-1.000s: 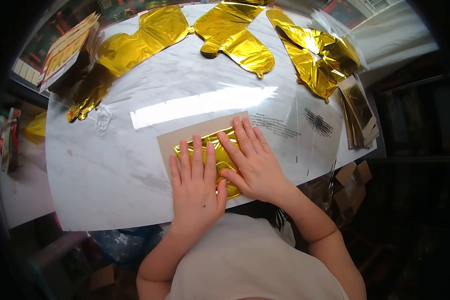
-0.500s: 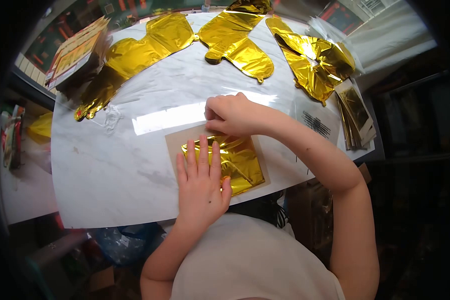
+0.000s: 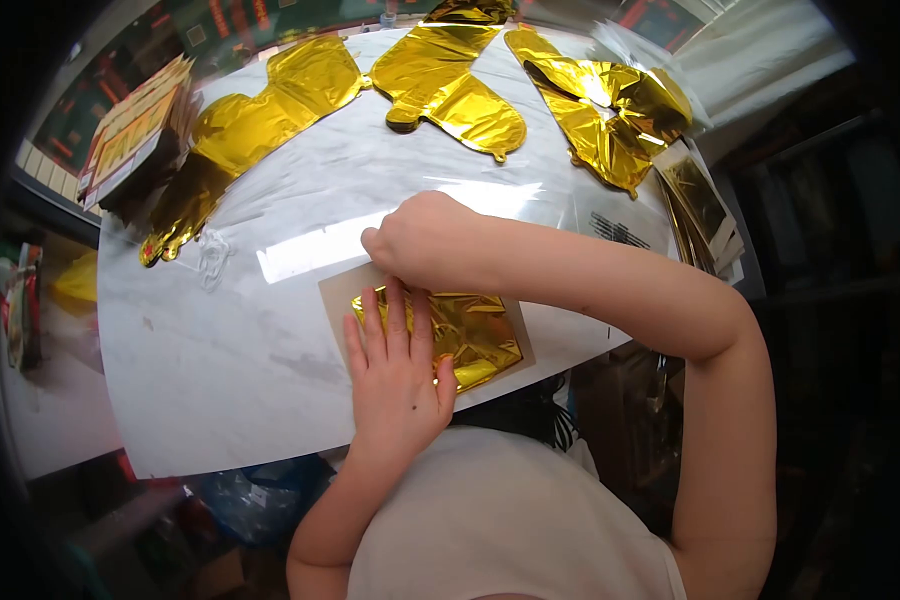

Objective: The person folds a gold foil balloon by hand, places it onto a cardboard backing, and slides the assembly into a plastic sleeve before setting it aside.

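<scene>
A folded gold foil balloon (image 3: 482, 335) lies on a beige card (image 3: 338, 292) near the table's front edge. My left hand (image 3: 398, 385) rests flat on the foil's left part, its fingers stretched out and pointing away from me. Just beyond those fingertips, my right hand (image 3: 422, 240) is closed, knuckles up, over the card's far edge. Its fingers curl underneath and are mostly hidden. Whether they pinch anything cannot be seen. My right forearm covers part of the table to the right of the card.
Several unfolded gold foil balloons (image 3: 270, 100) spread along the far side of the white marbled table (image 3: 220, 370). A stack of printed packets (image 3: 135, 140) stands at the far left. Packs with gold foil (image 3: 700, 205) lie at the right, near small black sticks (image 3: 618, 230).
My right hand has moved left along the card's far edge, and its fingers are now more hidden. My left hand stays flat on the foil. The camera view has shifted slightly.
</scene>
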{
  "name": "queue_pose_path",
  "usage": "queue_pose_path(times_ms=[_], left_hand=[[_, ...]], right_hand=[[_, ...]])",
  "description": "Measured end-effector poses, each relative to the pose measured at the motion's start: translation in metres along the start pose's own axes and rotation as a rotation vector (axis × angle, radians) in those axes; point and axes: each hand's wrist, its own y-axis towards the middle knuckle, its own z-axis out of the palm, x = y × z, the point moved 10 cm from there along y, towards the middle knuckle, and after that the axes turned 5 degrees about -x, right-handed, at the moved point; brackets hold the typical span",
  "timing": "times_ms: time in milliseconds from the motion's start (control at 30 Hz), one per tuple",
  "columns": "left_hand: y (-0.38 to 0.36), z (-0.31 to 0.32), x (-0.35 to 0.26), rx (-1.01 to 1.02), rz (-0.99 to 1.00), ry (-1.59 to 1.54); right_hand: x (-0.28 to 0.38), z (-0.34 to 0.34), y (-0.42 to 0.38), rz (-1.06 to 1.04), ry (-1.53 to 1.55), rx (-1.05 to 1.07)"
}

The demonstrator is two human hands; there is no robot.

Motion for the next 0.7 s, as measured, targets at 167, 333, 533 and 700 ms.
queue_pose_path(times_ms=[167,333,533,700], left_hand=[[0.001,-0.001,-0.002,0.008,0.001,0.003],[0.0,0.0,-0.002,0.002,0.008,0.013],[0.0,0.003,-0.002,0.044,0.004,0.003],[0.001,0.003,-0.003,0.049,0.004,0.003]], right_hand=[[-0.035,0.0,-0.005,0.268,0.341,0.17],[-0.068,0.04,-0.015,0.615,1.317,0.151],[-0.064,0.037,-0.012,0.536,1.136,0.199],[-0.051,0.013,-0.003,0.314,0.576,0.27]])
